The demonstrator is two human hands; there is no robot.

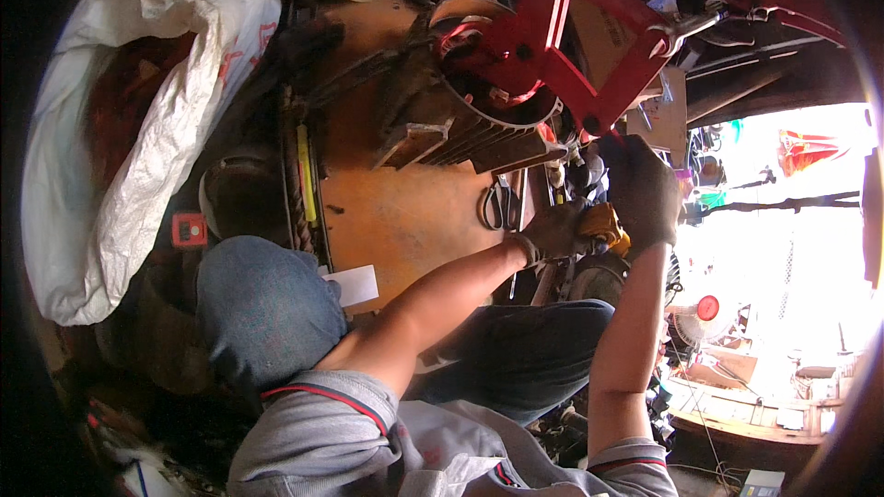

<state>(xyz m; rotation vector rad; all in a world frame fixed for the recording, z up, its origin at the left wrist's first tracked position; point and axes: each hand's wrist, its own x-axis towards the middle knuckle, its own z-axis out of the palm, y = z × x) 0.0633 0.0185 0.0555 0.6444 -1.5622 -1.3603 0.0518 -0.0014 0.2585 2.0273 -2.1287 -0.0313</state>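
Note:
A finned grey motor housing (479,133) lies on an orange bench top (396,212), with a red puller frame (562,37) clamped over its open end. My left hand (552,230), in a dark glove, is closed around a yellow tool (606,225) at the bench's right edge. My right hand (643,189), also gloved, sits just right of it, its fingers up against the lower tip of the red frame. The back of the glove hides what that hand grips.
Scissors (499,204) lie on the bench beside my left hand. A white woven sack (138,129) fills the left. My knee in jeans (262,304) and a white card (354,285) are at the bench's near edge. A small fan (704,313) stands at the lower right.

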